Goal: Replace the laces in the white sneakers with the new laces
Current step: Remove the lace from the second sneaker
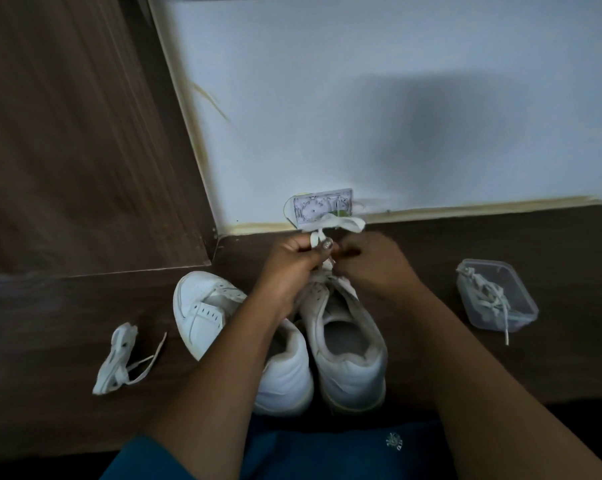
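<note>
Two white sneakers stand side by side on the dark wooden surface, heels toward me. The left sneaker [202, 313] shows bare eyelets. Over the front of the right sneaker [348, 344] both hands work a white lace [341, 223] that loops out above my fingers. My left hand [289, 265] pinches the lace between thumb and fingers. My right hand [375, 261] is curled beside it on the same lace; its fingertips are blurred. A loose bundled white lace [119, 355] lies left of the shoes.
A clear plastic container [497, 296] with more white laces sits at the right, one end hanging over its rim. A small printed card [322, 206] leans against the white wall behind the shoes. A wooden panel rises on the left.
</note>
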`<state>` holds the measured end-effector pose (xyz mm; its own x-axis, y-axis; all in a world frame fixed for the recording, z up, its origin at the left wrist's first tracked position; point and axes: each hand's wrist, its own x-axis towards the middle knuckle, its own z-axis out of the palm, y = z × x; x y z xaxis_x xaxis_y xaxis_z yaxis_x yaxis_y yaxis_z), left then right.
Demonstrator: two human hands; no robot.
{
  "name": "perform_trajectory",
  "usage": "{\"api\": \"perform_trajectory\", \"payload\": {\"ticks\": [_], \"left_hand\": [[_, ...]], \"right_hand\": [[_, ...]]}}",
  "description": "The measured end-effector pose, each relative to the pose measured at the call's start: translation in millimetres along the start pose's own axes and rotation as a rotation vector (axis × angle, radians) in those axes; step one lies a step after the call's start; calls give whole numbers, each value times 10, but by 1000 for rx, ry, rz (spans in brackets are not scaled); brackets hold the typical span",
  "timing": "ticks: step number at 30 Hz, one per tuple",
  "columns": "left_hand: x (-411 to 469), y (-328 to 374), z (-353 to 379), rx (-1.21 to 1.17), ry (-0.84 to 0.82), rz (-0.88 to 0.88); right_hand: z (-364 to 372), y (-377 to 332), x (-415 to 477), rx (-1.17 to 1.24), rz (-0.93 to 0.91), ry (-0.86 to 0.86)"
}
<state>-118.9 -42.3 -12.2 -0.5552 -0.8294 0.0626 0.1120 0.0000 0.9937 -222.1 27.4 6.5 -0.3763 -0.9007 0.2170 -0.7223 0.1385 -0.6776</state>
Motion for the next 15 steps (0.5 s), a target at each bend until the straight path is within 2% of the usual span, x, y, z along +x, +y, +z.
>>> {"api": "perform_trajectory", "payload": {"ticks": [1, 3, 4, 7, 9, 10, 11, 13, 14, 15], "left_hand": [[-4, -1, -6, -6, 9, -6], [-2, 24, -5, -32, 43, -14], [10, 35, -5, -51, 68, -18], [35, 25, -51, -20, 113, -65], [16, 12, -86, 161, 70, -71], [4, 8, -94, 314, 32, -54], [2, 8, -104, 484, -4, -29], [-12, 49, -110, 734, -51, 33], [-17, 72, -114, 794, -69, 54], [-32, 98, -120, 856, -76, 65]], "right_hand": [[3, 7, -13, -196, -1, -99], [20, -1, -18, -264, 9, -119], [47, 18, 0, -152, 22, -58], [112, -10, 26, 341, 93, 297], [84, -18, 50, 623, 139, 404], [72, 17, 60, 613, 162, 386], [53, 63, 68, 426, 183, 297], [66, 149, 71, -77, 216, -16], [84, 167, 62, -231, 211, -101], [99, 171, 58, -281, 194, -125]]}}
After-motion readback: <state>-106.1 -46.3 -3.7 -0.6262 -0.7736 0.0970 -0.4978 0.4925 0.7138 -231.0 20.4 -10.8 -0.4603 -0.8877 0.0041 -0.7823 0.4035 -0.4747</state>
